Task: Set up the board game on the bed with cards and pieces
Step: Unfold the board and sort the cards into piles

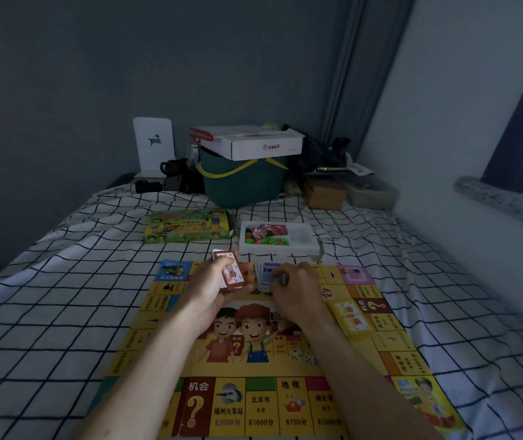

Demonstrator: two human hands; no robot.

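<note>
A yellow game board (263, 392) lies flat on the checked bed sheet in front of me. My left hand (212, 287) holds a stack of red-backed cards (230, 272) over the board's far edge. Just to its right, my right hand (298, 285) pinches a stack of blue-grey cards (266, 273). A yellow card deck (350, 315) rests on the board's right side. Behind the board sits a white tray (304, 246) with small green and red pieces and pink paper money.
The green game box (187, 230) lies at the back left of the tray. A dark green bucket (244, 185) with a white carton on top, a white bookend (154, 142) and clutter line the bed's far end. A wall and window ledge (501, 198) run along the right.
</note>
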